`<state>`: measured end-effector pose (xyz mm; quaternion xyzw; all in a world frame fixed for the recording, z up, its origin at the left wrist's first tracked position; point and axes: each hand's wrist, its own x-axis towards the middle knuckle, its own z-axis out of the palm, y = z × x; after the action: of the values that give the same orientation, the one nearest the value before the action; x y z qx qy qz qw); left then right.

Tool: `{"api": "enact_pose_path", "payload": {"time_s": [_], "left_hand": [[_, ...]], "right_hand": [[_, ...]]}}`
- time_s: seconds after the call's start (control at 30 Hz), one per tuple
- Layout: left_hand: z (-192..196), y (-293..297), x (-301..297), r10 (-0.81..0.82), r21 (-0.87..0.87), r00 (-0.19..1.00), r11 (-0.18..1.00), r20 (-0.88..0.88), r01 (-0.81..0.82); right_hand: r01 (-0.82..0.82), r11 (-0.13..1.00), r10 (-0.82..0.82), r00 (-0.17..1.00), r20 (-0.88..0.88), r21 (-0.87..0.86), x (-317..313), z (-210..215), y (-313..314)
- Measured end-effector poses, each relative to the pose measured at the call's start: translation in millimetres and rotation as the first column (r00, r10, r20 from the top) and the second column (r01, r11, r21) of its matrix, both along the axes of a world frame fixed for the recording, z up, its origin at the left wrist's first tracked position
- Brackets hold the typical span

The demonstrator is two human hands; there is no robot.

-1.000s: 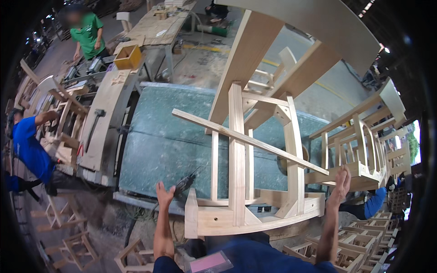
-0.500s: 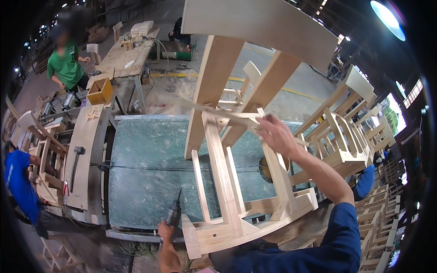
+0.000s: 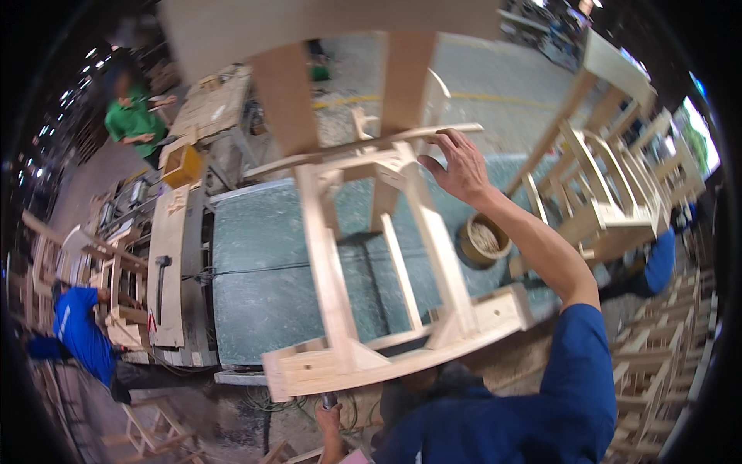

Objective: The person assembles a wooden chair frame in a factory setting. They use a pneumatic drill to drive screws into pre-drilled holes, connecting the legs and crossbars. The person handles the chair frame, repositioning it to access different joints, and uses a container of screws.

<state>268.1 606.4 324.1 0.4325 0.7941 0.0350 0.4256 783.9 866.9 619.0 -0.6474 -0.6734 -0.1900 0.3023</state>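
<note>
A pale wooden chair frame [image 3: 332, 290] stands tilted before me, its wide backrest at the far end. A thin wooden strip [image 3: 352, 145] lies across the frame's far end, by the back posts. At the strip's right part is my right hand [image 3: 464, 172], its fingertips against the strip and its thumb apart from them. Below the frame's near rail, my left hand [image 3: 328, 424] is closed around a dark power screwdriver [image 3: 330, 400]. The rail hides most of that tool.
Under the frame is a green-topped workbench [image 3: 255, 309], with a round tub [image 3: 485, 240] of small pieces on it. More chair frames [image 3: 610, 185] stand at the right. A hammer [image 3: 160, 286] lies on the left side bench. Co-workers in green [image 3: 135, 120] and blue [image 3: 81, 321] are at the left.
The strip has come to lie across the chair frame's far end, with my right hand at it. My left hand and the screwdriver have moved from over the bench to below the near rail.
</note>
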Motion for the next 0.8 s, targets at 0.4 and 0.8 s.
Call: {"api": "enact_pose_path", "payload": {"time_s": [0.4, 0.8], "left_hand": [[44.8, -94.8, 132.9, -0.199, -0.255, 0.922, 0.96, -0.332, 0.115], [86.2, -75.1, 212.3, -0.045, -0.227, 0.905, 0.972, -0.423, -0.058]], "right_hand": [[0.181, 0.705, -0.4, 0.9, -0.174, -0.686, 267.0, -330.5, -179.2], [0.165, 0.143, -0.681, 0.732, 0.024, -0.976, 281.6, -397.8, -147.9]]}}
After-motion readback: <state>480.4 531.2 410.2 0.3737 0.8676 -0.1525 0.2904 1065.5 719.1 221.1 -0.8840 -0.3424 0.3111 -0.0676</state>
